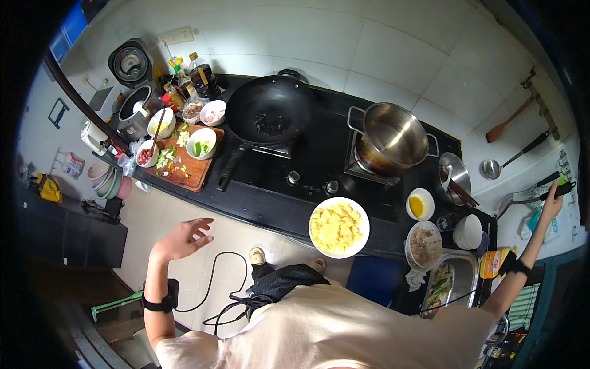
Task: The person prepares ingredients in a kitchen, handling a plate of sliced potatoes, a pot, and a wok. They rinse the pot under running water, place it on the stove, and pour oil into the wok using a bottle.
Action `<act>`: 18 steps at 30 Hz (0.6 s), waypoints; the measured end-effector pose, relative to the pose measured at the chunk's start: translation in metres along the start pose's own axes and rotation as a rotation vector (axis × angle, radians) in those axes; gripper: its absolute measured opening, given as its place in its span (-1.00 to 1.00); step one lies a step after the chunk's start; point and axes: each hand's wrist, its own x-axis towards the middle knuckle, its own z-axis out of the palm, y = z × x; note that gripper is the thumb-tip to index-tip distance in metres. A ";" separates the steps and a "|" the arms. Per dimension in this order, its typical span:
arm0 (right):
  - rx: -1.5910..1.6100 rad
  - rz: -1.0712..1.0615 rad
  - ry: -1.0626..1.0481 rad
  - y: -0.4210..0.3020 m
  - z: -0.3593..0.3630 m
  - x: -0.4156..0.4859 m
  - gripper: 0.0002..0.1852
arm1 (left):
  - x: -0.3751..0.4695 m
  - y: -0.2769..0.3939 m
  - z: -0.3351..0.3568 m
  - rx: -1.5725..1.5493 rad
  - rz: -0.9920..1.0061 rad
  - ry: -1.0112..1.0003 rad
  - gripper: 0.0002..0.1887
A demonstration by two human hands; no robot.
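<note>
My left hand (180, 239) hangs above the floor in front of the counter, empty, with its fingers apart. Far to the right, my right hand (552, 203) is closed around the black handle of a metal wok spatula (505, 204) beside the tiled wall. A second black handle (547, 179) shows just above it. On the left burner sits a black wok (272, 108) with a little dark residue in its bottom. A steel pot (394, 133) stands on the right burner. Cubed yellow food, perhaps potato, fills a white bowl (315, 244) at the counter's front edge.
A wooden cutting board (196, 177) holds chopped scallion and garlic, with small bowls around it. Sauce bottles (205, 83) and an open rice cooker (133, 113) stand behind. On the right are a steel bowl (461, 173), a bowl of yellow liquid (426, 196) and the sink (465, 272).
</note>
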 end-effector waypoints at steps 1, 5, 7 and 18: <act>0.077 -0.043 -0.063 -0.041 -0.003 -0.022 -0.57 | 0.004 -0.017 -0.007 -0.003 0.005 0.008 -0.49; 0.202 -0.180 -0.197 -0.232 -0.009 -0.136 -0.82 | 0.033 -0.097 -0.043 0.052 0.032 -0.055 -0.44; 0.508 -0.323 -0.292 -0.334 0.002 -0.189 -0.92 | 0.058 -0.140 -0.065 -0.118 0.015 -0.104 -0.42; 0.560 -0.696 -0.829 -0.646 0.175 -0.334 -0.66 | 0.275 -0.282 -0.065 -1.185 -0.256 0.189 -0.59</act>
